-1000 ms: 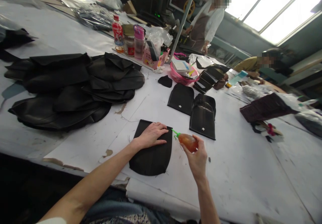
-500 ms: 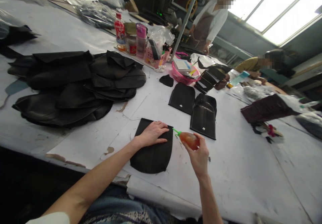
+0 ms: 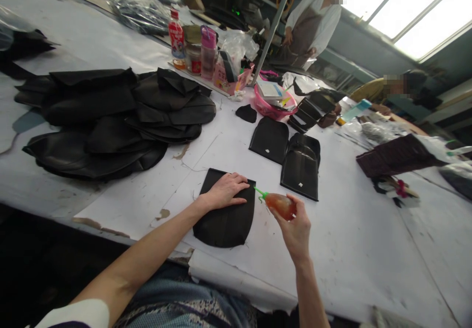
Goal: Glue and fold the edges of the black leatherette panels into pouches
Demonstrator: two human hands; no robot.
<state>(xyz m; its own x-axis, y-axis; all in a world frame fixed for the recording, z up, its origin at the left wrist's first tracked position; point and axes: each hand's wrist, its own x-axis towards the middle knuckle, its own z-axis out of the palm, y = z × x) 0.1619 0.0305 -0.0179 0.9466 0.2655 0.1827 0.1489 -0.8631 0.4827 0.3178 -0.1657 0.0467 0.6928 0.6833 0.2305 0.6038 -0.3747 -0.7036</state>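
Observation:
A black leather-like panel (image 3: 224, 224), straight along its far edge and rounded at the near end, lies flat in front of me. My left hand (image 3: 226, 190) rests on its upper part, fingers stretched out and pressing it down. In my right hand (image 3: 297, 229) is a squeeze glue bottle (image 3: 280, 206) with amber contents and a green nozzle. The bottle is tilted sideways, and its nozzle tip is at the panel's upper right corner; whether it touches cannot be made out. Two similar black panels (image 3: 269, 138) lie beyond, each with a small white mark.
A large pile of black pieces (image 3: 110, 116) covers the table's left. Behind stand a red-labelled bottle (image 3: 176, 38), a pink-lidded bottle (image 3: 208, 55) and a pink basket (image 3: 273, 104). A dark folded piece (image 3: 400, 156) lies right. Two people are across the table.
The whole view has shifted slightly. My left hand stays on the panel and the glue bottle's nozzle stays at the same corner.

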